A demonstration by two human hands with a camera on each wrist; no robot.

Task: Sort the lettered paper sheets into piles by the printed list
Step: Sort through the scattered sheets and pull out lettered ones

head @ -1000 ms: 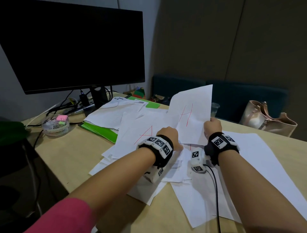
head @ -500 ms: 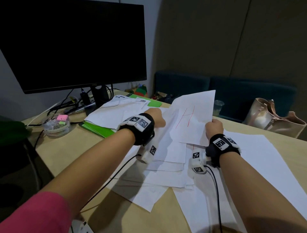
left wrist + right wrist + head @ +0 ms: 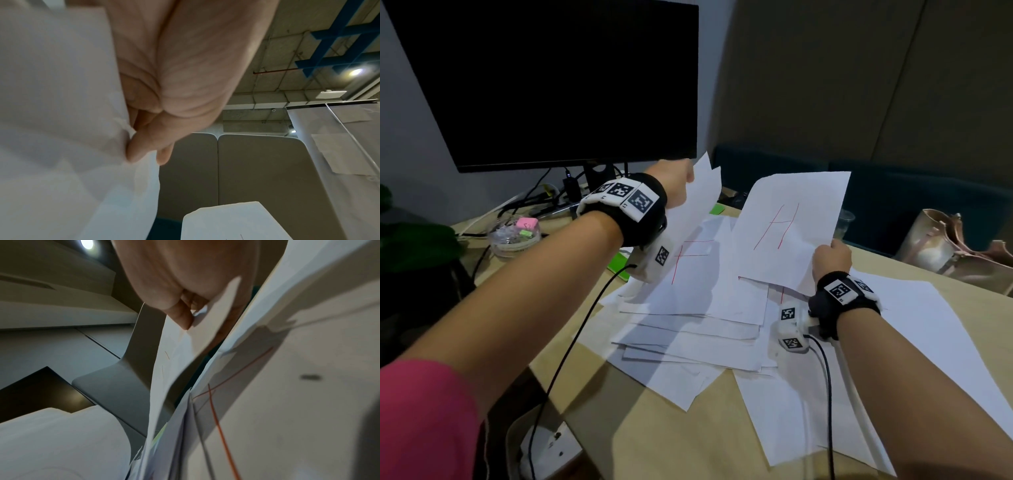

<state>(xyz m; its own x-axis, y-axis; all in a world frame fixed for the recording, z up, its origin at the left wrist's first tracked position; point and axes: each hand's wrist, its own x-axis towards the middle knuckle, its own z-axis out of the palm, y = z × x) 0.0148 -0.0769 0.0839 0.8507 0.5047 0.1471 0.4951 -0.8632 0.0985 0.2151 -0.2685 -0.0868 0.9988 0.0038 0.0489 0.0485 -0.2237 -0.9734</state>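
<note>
Above the far left of the paper pile, the left hand pinches the upper edge of lifted white sheets, thumb and fingers closed on them; to the right, the right hand grips the near right corner of a raised sheet marked H; a sheet marked F lies atop the pile on the wooden desk; a dark monitor stands far left; a beige bag sits far right.

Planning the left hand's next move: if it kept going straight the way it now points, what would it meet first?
Likely the monitor: the left hand, gripping lifted sheets, points toward its lower right corner, though depth is unclear.
</note>
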